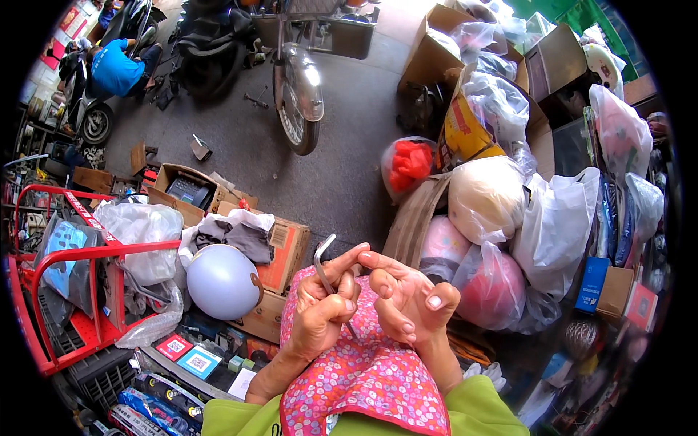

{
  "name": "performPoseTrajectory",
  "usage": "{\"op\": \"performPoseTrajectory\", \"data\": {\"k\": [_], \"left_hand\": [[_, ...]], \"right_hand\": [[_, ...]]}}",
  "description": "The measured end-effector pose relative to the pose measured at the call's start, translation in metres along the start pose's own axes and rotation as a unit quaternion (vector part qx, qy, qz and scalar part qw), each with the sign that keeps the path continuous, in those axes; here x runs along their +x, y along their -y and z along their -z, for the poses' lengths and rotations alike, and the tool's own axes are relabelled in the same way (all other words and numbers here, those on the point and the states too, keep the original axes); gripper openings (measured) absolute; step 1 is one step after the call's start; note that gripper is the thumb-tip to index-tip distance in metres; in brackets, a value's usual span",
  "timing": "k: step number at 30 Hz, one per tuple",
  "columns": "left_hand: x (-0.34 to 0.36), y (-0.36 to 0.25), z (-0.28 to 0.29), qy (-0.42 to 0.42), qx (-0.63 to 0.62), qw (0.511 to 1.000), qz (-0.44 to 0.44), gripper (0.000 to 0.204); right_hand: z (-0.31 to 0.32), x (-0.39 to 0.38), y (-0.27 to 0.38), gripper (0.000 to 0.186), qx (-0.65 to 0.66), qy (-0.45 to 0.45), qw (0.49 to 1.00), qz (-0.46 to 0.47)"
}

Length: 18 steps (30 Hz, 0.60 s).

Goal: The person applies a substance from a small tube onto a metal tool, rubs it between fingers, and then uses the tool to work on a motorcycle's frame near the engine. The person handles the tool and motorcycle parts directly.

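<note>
My left hand point(323, 309) is closed around an L-shaped metal hex key point(323, 260), whose bent end sticks up above my fingers. My right hand point(407, 298) sits just to its right, fingers curled and touching the left hand's fingertips, with nothing visible in it. Both hands hover over pink patterned cloth point(363, 378) on my lap, above a green garment point(480, 410).
A pale blue helmet point(223, 281) rests on cardboard boxes point(287, 251) to my left, beside a red metal cart point(73, 254). Bagged helmets point(486, 198) and boxes pile up on the right. A bicycle wheel point(299, 102) stands ahead; a person in blue point(115, 69) crouches far left.
</note>
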<state>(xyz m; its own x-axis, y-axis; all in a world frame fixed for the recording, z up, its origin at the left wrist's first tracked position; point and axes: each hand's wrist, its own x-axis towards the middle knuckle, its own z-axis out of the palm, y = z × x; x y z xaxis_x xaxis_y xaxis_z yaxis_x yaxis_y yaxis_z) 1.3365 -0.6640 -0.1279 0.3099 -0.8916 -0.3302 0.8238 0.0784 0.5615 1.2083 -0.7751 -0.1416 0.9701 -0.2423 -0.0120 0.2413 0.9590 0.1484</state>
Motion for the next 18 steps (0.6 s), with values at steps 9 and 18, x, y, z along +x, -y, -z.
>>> {"op": "performPoseTrajectory", "data": {"k": [9,18], "left_hand": [[-0.002,0.001,0.002,-0.006,-0.012,1.0,0.003,0.065],[0.001,0.001,-0.002,-0.029,-0.03,0.999,0.007,0.067]], "right_hand": [[-0.006,0.001,0.0,0.1,-0.135,0.028,0.991,0.0],[-0.014,0.003,0.0,0.104,-0.308,-0.077,0.948,0.008]]}}
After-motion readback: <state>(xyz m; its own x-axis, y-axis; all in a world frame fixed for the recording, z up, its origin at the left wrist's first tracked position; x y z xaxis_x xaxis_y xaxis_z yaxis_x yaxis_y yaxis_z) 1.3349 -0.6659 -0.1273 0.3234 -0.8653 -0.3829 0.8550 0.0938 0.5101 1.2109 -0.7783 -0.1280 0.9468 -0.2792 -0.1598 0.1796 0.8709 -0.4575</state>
